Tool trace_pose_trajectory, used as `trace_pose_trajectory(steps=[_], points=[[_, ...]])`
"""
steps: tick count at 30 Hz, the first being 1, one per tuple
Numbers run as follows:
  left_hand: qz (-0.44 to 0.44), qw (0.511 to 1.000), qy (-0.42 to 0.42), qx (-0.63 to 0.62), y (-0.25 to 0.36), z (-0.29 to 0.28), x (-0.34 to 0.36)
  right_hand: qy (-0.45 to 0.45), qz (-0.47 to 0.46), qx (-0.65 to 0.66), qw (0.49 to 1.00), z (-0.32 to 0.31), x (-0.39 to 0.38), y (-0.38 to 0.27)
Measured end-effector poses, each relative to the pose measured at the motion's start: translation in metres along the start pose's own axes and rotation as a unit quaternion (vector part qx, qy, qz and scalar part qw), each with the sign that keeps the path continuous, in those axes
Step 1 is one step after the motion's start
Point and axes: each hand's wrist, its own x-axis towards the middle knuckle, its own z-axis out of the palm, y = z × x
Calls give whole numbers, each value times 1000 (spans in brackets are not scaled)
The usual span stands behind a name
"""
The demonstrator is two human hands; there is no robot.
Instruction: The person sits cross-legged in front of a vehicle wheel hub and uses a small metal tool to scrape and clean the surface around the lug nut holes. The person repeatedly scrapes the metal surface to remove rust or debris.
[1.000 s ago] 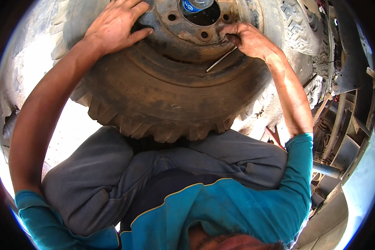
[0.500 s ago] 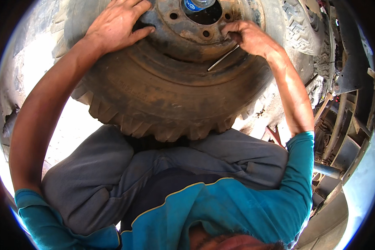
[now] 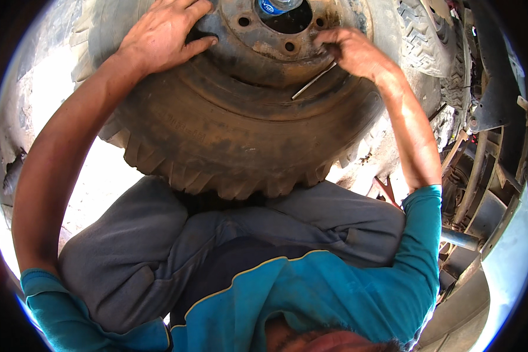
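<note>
The left hand (image 3: pixel 164 35), upper left of the frame, lies spread flat over the rusty rim (image 3: pixel 258 50), fingers splayed, seemingly to steady the wheel. At upper right, the right hand (image 3: pixel 352 53) has its fingers bunched together around the upper end of a thin metal rod (image 3: pixel 314 81), whose tip slants down onto the rim's edge. Both arms reach up, elbows bent outward. The worn tyre (image 3: pixel 229 141) fills the upper middle, leaning against grey-trousered knees (image 3: pixel 158 246).

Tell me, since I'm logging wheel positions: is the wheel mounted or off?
Off: the wheel lies flat against the person's knees, stud holes empty.
</note>
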Motion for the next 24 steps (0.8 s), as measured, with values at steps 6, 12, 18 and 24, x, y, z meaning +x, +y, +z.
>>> trace_pose_trajectory(steps=[6,12,18,24], points=[[1,1000,7,-7,2,1,1,-28,18,-15,999,-3,-1,-24],[-8,1000,1,-12,1,2,1,11,27,12,1000,-3,-5,-8],[-3,1000,-5,1,2,1,1,55,59,-7,997,-11,-6,5],[-11,1000,-16,4,0,0,2,106,42,14,993,4,-11,4]])
